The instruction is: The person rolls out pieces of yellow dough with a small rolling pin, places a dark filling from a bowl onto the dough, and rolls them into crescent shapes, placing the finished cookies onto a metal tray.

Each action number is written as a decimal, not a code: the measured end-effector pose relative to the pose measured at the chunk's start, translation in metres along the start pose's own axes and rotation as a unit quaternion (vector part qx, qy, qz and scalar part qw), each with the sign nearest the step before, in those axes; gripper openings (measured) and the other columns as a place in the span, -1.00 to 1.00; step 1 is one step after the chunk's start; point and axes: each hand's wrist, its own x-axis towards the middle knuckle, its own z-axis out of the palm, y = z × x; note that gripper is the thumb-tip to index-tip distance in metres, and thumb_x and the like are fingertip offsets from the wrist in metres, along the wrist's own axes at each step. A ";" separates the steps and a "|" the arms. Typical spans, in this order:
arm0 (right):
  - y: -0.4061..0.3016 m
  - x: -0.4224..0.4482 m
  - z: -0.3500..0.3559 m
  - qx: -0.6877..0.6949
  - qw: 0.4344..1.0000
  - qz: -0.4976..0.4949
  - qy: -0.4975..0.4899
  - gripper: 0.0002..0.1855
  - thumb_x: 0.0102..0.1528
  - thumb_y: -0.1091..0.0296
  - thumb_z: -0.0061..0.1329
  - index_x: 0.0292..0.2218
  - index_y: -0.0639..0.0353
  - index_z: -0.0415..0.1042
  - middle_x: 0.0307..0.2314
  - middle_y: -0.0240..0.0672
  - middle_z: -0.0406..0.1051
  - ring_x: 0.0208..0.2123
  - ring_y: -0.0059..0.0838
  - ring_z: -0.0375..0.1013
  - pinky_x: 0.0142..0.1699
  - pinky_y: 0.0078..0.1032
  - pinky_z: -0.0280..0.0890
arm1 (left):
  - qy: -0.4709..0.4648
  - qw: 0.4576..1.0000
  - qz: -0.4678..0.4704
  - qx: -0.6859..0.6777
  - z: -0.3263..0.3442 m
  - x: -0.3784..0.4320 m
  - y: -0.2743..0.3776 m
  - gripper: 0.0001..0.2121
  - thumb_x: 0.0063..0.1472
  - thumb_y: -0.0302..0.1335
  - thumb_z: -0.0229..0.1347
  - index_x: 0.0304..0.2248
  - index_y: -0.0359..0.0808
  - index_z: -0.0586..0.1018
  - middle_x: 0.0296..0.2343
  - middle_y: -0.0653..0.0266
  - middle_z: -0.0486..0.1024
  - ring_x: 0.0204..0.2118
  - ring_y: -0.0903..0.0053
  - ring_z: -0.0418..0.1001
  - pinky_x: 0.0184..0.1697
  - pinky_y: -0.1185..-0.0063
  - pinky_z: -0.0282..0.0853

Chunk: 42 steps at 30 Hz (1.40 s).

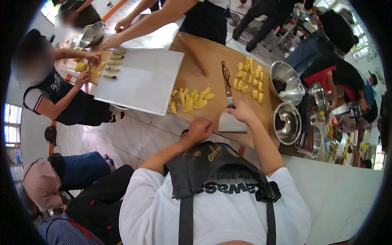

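My right hand (pixel 242 112) grips a broad-bladed knife where handle and blade meet. Its wooden handle (pixel 226 78), with a cord loop, points away from me, and its wide pale blade (pixel 232 122) lies flat near the table's front edge. My left hand (pixel 200 129) is loosely curled at that edge, with nothing visible in it. Past it lie flattened yellow dough pieces (pixel 193 99), some overlapping. Small cut dough pieces (pixel 249 76) are spread in rough rows beyond my right hand.
A rolling pin (pixel 193 55) lies across the brown tabletop (pixel 211 101). A white tray (pixel 144 79) holds several striped dough rolls (pixel 112 69). Steel bowls (pixel 288 122) with dark filling stand at right. Co-workers' hands (pixel 113 39) work over another tray (pixel 153 33); one person (pixel 76 95) stands at left.
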 end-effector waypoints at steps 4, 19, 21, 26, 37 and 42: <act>-0.034 0.059 0.028 0.071 0.995 0.048 -0.055 -0.78 -0.03 0.43 0.10 -0.28 0.21 0.48 -0.47 -0.39 0.47 -0.42 -0.55 0.41 -0.30 -0.49 0.30 | 0.002 0.999 -0.033 0.012 -0.028 -0.020 -0.015 -0.93 0.01 -0.50 0.10 -0.50 -0.32 0.56 -0.63 0.13 0.43 -0.54 0.18 0.40 -0.44 0.32 0.29; -0.071 0.269 0.129 0.355 0.932 0.065 -0.042 -0.67 0.10 0.34 -0.03 -0.11 0.30 0.42 -0.33 -0.17 0.48 -0.38 -0.34 0.48 -0.38 -0.39 0.36 | 0.062 0.994 -0.090 0.008 -0.087 -0.062 -0.040 -0.90 0.05 -0.53 0.10 -0.41 -0.30 0.60 -0.61 0.21 0.48 -0.52 0.30 0.45 -0.41 0.45 0.37; -0.087 0.267 0.136 0.493 0.866 0.069 -0.053 -0.67 0.12 0.32 -0.06 -0.10 0.28 0.42 -0.33 -0.17 0.48 -0.38 -0.34 0.48 -0.37 -0.39 0.37 | 0.065 0.994 -0.084 0.010 -0.086 -0.065 -0.047 -0.90 0.05 -0.53 0.10 -0.40 -0.30 0.60 -0.61 0.21 0.48 -0.52 0.30 0.45 -0.41 0.45 0.38; -0.110 0.244 0.137 0.673 0.735 0.064 -0.056 -0.66 0.16 0.26 -0.13 -0.08 0.23 0.41 -0.32 -0.17 0.48 -0.37 -0.34 0.48 -0.33 -0.39 0.39 | 0.065 0.995 -0.073 0.018 -0.085 -0.061 -0.054 -0.91 0.05 -0.53 0.11 -0.41 -0.29 0.59 -0.62 0.22 0.47 -0.53 0.29 0.44 -0.41 0.44 0.37; -0.056 0.162 0.068 0.212 0.973 -0.073 0.054 -0.64 0.08 0.26 -0.01 -0.12 0.26 0.46 -0.35 -0.23 0.50 -0.35 -0.45 0.46 -0.24 -0.51 0.35 | -0.031 0.999 -0.013 -0.017 -0.063 -0.005 -0.031 -0.90 0.02 -0.53 0.10 -0.41 -0.31 0.57 -0.61 0.19 0.40 -0.50 0.24 0.40 -0.41 0.39 0.30; 0.018 0.047 0.007 0.328 0.934 0.035 0.134 -0.70 0.12 0.31 -0.05 -0.14 0.25 0.47 -0.40 -0.39 0.48 -0.45 -0.61 0.41 -0.34 -0.62 0.31 | -0.093 0.994 0.056 -0.026 -0.026 0.043 -0.015 -0.85 0.03 -0.55 0.10 -0.34 -0.31 0.56 -0.52 0.17 0.43 -0.43 0.23 0.41 -0.38 0.41 0.32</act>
